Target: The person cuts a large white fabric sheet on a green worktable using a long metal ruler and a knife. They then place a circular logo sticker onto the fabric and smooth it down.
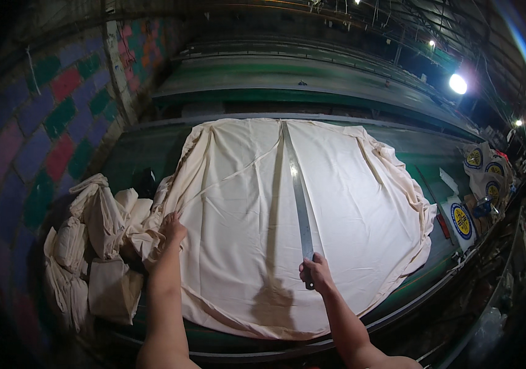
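Note:
A wide cream cloth (361,215) lies spread over the green table, its edges gathered in loose folds. Across its middle runs a long metal ruler (300,203), from the far edge toward me. My right hand (316,270) is closed around the ruler's near end, just above a small hole in it. At the cloth's left edge my left hand (175,229) is closed on the bunched fabric; its fingertips are partly hidden. A thin diagonal crease or cord-like line crosses the cloth from near this hand to the ruler's upper part.
Folded cream cloth bundles (100,246) are piled at the left, beside a painted block wall (48,135). Printed fabric pieces (461,220) with blue and yellow emblems lie at the right. More long green tables (244,95) stretch behind. A bright lamp (458,83) hangs at upper right.

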The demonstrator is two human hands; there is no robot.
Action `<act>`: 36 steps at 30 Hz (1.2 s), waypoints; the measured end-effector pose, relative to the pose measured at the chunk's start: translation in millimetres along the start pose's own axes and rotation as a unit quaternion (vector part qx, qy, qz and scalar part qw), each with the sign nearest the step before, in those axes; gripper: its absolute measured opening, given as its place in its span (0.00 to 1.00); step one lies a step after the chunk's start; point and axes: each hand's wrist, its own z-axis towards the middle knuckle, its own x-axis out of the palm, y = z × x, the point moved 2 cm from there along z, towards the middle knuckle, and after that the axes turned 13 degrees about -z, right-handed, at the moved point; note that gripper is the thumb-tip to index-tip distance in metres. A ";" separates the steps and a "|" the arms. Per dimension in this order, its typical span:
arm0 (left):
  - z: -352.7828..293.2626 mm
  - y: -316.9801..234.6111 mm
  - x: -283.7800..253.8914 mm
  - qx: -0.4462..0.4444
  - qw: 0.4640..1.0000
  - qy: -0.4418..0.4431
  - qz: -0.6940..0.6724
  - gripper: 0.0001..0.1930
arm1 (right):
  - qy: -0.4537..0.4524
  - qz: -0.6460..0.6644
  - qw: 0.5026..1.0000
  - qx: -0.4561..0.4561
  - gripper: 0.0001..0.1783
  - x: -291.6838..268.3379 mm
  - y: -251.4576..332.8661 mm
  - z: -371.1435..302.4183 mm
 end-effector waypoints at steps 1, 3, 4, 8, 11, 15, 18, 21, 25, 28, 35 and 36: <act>2.2 4.8 0.8 0.002 1.000 0.003 -0.008 0.31 | -0.003 0.001 1.000 -0.002 0.06 2.6 3.0 5.8; 2.0 12.4 -1.1 0.004 1.000 -0.006 -0.010 0.26 | -0.008 0.006 1.000 -0.004 0.05 9.6 9.1 17.3; 0.3 14.3 -2.8 0.006 1.000 -0.018 -0.003 0.23 | -0.010 0.004 1.000 -0.004 0.05 12.7 12.0 22.4; -6.8 23.2 -15.5 0.018 0.995 -0.084 -0.050 0.11 | -0.009 0.012 1.000 -0.005 0.05 18.9 23.3 38.3; -13.2 40.4 -22.9 -0.061 0.971 -0.153 -0.170 0.09 | -0.011 0.017 1.000 0.002 0.05 22.9 28.2 48.1; -21.6 50.7 -24.6 -0.028 0.971 -0.169 -0.166 0.10 | -0.020 0.012 1.000 0.005 0.05 30.1 21.8 41.9; -25.7 44.3 -24.8 -0.029 0.980 -0.153 -0.127 0.16 | -0.018 -0.003 1.000 -0.017 0.06 29.2 11.6 22.5; -45.4 19.0 -21.2 0.165 0.957 -0.226 -0.081 0.17 | -0.009 0.001 1.000 -0.021 0.06 26.7 -10.3 -10.4; -94.5 -20.7 11.6 0.252 0.959 -0.056 -0.121 0.18 | -0.010 0.000 0.999 0.032 0.07 28.2 -54.6 -61.8; -139.9 -49.8 27.8 0.289 0.951 0.005 -0.107 0.18 | -0.006 0.005 0.998 0.061 0.08 25.3 -78.2 -93.9; -235.4 -124.9 43.2 0.303 0.945 0.015 -0.123 0.19 | -0.001 -0.011 1.000 0.026 0.08 -16.7 -74.1 -125.3; -249.6 -138.7 46.2 0.330 0.934 0.000 -0.134 0.19 | -0.002 -0.002 1.000 0.020 0.08 -24.6 -72.9 -125.4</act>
